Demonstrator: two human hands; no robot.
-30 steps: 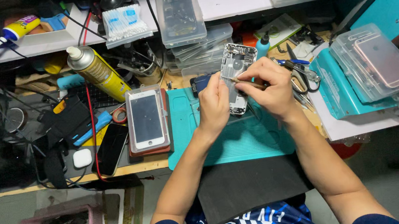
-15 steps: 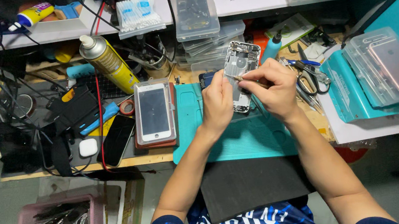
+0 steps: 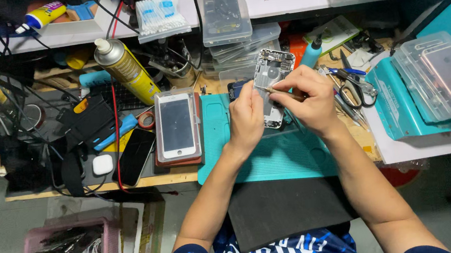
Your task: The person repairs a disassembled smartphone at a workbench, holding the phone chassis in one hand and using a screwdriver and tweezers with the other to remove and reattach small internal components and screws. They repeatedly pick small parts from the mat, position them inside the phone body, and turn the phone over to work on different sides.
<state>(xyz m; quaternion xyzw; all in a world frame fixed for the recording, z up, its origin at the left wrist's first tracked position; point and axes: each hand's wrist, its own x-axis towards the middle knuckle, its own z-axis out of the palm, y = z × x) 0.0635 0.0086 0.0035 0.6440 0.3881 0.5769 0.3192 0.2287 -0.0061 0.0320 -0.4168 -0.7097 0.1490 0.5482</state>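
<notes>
Over the teal work mat [image 3: 273, 155], our left hand [image 3: 246, 120] clasps the opened phone chassis [image 3: 270, 77] by its edge while our right hand [image 3: 312, 100] pinches a thin screwdriver [image 3: 284, 93] against its inside.

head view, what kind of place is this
Most likely a phone repair bench. The hands work on an opened phone housing over a teal work mat, with a white-fronted phone and clear parts boxes around.
</notes>
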